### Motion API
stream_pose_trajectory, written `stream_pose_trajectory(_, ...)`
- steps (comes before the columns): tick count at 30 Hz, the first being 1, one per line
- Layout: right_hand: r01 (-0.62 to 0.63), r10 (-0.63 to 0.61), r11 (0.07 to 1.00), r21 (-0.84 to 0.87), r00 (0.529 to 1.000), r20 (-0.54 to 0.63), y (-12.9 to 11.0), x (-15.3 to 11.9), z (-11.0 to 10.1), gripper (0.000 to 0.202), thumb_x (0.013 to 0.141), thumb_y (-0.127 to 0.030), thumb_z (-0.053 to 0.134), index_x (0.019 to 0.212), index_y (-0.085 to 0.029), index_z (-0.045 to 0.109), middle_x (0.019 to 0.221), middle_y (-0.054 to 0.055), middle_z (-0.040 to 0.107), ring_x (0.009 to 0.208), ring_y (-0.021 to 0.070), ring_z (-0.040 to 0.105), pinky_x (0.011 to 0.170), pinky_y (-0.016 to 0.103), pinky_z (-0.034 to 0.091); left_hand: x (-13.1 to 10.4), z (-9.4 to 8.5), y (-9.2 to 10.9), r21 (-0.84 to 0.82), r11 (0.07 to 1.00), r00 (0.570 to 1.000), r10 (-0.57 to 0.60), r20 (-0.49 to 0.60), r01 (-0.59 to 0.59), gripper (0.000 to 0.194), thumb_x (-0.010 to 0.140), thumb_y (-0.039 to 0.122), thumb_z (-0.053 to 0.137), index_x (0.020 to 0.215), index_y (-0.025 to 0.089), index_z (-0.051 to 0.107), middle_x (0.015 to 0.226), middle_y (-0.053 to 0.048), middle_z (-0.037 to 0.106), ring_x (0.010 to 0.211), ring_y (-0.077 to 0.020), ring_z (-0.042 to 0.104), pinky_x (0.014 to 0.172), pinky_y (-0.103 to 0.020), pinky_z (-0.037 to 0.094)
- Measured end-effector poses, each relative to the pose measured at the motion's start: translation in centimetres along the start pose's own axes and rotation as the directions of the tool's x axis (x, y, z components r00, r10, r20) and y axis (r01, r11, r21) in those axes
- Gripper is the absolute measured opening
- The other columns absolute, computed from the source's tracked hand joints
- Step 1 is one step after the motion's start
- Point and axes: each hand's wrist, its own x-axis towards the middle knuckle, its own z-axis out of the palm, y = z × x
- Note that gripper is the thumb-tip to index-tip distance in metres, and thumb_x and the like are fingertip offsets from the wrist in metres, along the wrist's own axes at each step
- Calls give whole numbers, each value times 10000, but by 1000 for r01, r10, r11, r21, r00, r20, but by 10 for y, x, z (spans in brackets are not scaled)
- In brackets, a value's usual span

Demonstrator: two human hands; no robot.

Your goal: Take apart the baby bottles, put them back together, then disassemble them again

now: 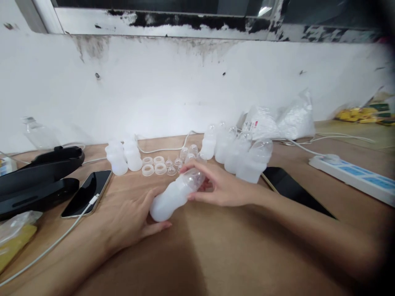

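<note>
A milky white baby bottle (170, 200) lies tilted between my hands over the near part of the table, its clear cap pointing up and right. My left hand (140, 216) is curled round the bottle's base. At the other end, my right hand (216, 183) grips the clear cap (193, 179). Behind the bottle sit several clear collar rings (160, 168), several clear teats (171, 170) and several clear caps (191, 151). Two uncapped bottles (117, 158) stand to the left of the rings. Several capped bottles (251, 162) stand in a slanting row on the right.
A phone (88, 193) with a white cable lies on the left beside a black device (40, 172). Another dark phone (293, 191) lies on the right, near a white power strip (354, 172). Clear plastic bags (296, 119) rest against the wall at the back.
</note>
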Motion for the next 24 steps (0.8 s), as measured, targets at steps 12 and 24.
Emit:
stream_pose_trajectory(12,-408,309,421,-810,904,-294,20,2,-63,346,745,-373,466,1005,-145,465,965,109,528,695,232,568,512,308,373,0,-1,6,-57,998,999,-9,-34,7,349,805,462,358,1023,195,414,682,2,539,526,-181,538,498,-292,398)
stream_pose_trajectory(24,-472,218,296,-830,880,-423,39,12,-57,360,782,-231,442,1125,-124,434,1061,145,475,806,247,539,525,302,393,1,-2,6,-36,999,1000,15,-7,-15,337,830,444,324,1024,185,418,708,-10,559,529,-181,558,486,-285,404)
